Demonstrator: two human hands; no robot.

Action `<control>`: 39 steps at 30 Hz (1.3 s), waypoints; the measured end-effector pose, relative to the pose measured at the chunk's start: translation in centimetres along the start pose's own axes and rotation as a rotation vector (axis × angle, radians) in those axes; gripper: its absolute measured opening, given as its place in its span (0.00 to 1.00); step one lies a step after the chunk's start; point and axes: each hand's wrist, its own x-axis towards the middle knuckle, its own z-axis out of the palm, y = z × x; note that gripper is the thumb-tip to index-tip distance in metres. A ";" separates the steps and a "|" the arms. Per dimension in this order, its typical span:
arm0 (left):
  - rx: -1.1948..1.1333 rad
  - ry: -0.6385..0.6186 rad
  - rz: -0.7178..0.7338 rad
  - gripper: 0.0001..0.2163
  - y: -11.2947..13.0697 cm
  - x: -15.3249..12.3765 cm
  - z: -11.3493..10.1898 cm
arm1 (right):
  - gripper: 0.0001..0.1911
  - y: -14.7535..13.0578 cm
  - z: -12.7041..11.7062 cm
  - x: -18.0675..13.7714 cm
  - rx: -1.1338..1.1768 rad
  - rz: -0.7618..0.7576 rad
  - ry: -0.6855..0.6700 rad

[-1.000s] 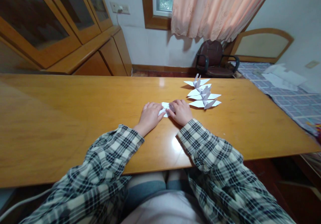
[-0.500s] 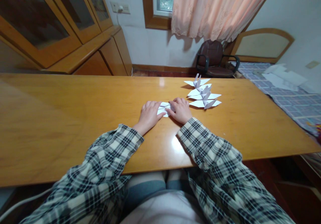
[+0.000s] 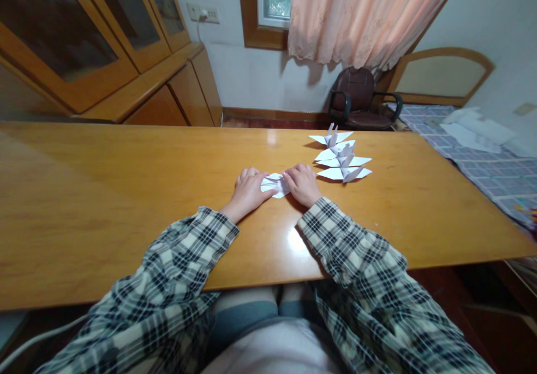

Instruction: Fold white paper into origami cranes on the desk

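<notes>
A small piece of folded white paper point(image 3: 275, 187) lies on the wooden table between my two hands, its creases and flaps visible in the middle. My left hand point(image 3: 249, 190) grips its left end, with the thumb on top near the front edge and the fingers along the far side. At the right end, my right hand point(image 3: 304, 184) holds the paper with curled fingers and the thumb partly hidden. Just beyond my right hand, several white paper cranes point(image 3: 344, 171) stand close together with their wings spread.
The long wooden table point(image 3: 126, 195) stretches to both sides. Behind it are a wooden cabinet point(image 3: 184, 91) on the left and a brown armchair point(image 3: 356, 97) at the back. A bed point(image 3: 470, 156) with checked cloth and white sheets of paper point(image 3: 482, 131) is on the right.
My right thumb has drawn back from the paper's middle, so more of the paper shows. My left hand stays almost in place, and the cranes have not moved.
</notes>
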 end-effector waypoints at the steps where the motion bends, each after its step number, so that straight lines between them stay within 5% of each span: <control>1: -0.010 0.006 0.005 0.24 -0.1 0.0 0.0 | 0.22 0.0 0.0 0.0 0.000 0.003 0.003; 15: 0.012 0.032 0.042 0.28 -0.5 0.1 0.2 | 0.14 0.1 0.1 -0.2 0.134 -0.050 0.038; 24: 0.024 0.036 0.103 0.19 -0.3 0.0 -0.3 | 0.18 0.5 -0.2 0.0 0.252 -0.123 0.062; 39: 0.010 0.053 0.185 0.10 -0.3 -0.1 -1.0 | 0.11 0.9 -1.6 0.1 0.209 -0.351 0.018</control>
